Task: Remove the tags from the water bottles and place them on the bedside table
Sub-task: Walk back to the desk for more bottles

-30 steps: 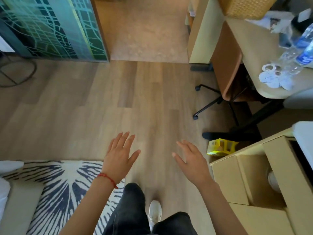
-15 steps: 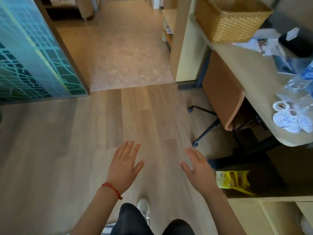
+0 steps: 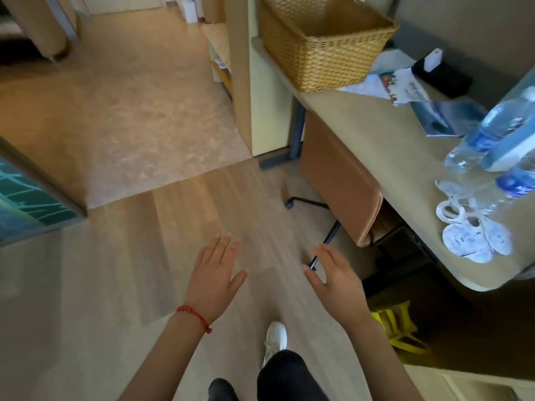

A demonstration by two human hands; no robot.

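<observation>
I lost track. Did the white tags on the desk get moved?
Cannot tell of any move: the white tags lie by the water bottles near the desk edge as before; only the camera shifted.

A single wide-angle camera worn on the person's head looked forward and steeply down over both outstretched hands, the left hand and right hand near the lens above the wooden floor. The desk ran along the right edge, curved by the lens. No second view was supplied.
</observation>
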